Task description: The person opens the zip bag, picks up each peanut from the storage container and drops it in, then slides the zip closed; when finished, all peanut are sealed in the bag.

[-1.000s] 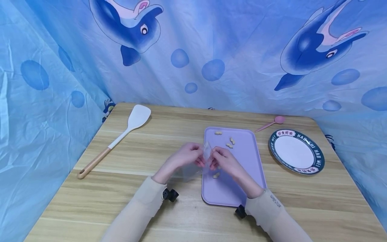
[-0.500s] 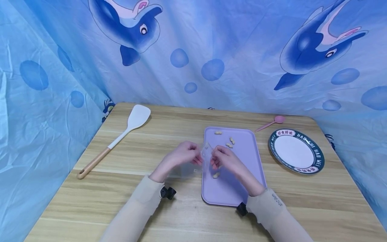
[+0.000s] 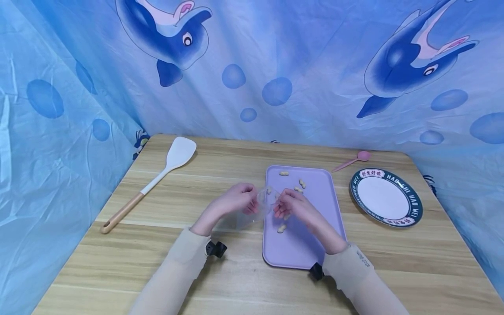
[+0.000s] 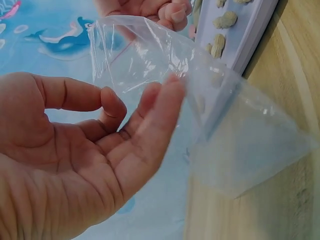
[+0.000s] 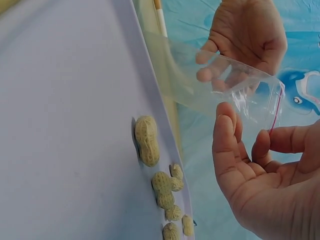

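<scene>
Between both hands hangs a clear plastic zip bag (image 3: 266, 200), its mouth spread apart and its body slanting down to the left. My left hand (image 3: 235, 200) pinches one side of the mouth between thumb and index finger. The opposite side, by a pinkish seal line, is pinched by my right hand (image 3: 295, 205). In the left wrist view the bag (image 4: 245, 145) looks empty. Beneath the right hand lies a lilac tray (image 3: 303, 251) with several unshelled peanuts (image 3: 281, 229) on it; the right wrist view shows a peanut (image 5: 146, 141) close up.
A white spatula (image 3: 180, 152) with a wooden handle lies at the left of the wooden table (image 3: 130, 271). To the right are a white plate (image 3: 383, 198) with a dark green rim and a pink spoon (image 3: 363, 155). A blue dolphin-print curtain (image 3: 252, 57) hangs behind.
My left hand has shifted slightly left, away from the right hand, and the bag's mouth has widened. The tray and peanuts have stayed put.
</scene>
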Tool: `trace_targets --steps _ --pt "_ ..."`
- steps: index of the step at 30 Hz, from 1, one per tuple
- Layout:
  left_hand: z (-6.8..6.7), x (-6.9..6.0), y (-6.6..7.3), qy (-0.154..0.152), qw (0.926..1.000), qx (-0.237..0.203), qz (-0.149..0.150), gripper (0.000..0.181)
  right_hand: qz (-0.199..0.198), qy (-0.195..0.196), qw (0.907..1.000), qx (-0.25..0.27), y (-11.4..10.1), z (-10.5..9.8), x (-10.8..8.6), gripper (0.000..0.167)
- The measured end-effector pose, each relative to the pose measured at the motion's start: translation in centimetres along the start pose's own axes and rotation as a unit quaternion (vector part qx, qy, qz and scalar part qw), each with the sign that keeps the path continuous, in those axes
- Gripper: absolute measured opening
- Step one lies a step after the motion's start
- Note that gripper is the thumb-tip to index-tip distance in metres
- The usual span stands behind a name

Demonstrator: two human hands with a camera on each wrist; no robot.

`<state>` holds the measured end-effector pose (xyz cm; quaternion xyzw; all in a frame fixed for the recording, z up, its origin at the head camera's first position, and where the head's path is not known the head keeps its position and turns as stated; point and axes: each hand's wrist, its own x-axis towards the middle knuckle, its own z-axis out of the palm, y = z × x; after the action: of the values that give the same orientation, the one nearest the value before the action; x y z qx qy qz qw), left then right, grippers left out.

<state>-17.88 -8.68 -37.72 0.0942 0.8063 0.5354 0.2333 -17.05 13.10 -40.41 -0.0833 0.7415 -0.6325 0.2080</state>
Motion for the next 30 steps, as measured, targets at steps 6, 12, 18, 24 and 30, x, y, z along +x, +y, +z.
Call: trace_targets --steps 6,12,18,24,30 --pt "0.02 -0.27 0.2 0.01 0.9988 0.048 0.001 0.029 0.01 0.005 0.9999 -0.006 0.08 -0.24 0.13 0.018" --pt "0.04 -0.31 0.2 0.013 0.9971 0.075 0.0 0.029 0.01 0.004 0.9999 -0.008 0.12 -0.4 0.16 0.017" --pt "-0.27 -0.24 -0.13 0.016 0.9951 0.098 -0.006 0.029 0.015 0.002 0.9997 -0.019 0.26 -0.65 0.16 0.016" --pt "-0.41 -0.5 0.14 0.039 0.986 0.162 0.01 0.029 0.008 0.002 0.9995 -0.029 0.22 -0.47 0.06 0.017" --pt "-0.21 -0.81 0.53 0.049 0.9817 0.179 0.041 0.029 -0.001 0.006 0.9988 -0.048 -0.2 0.02 -0.27 0.019"
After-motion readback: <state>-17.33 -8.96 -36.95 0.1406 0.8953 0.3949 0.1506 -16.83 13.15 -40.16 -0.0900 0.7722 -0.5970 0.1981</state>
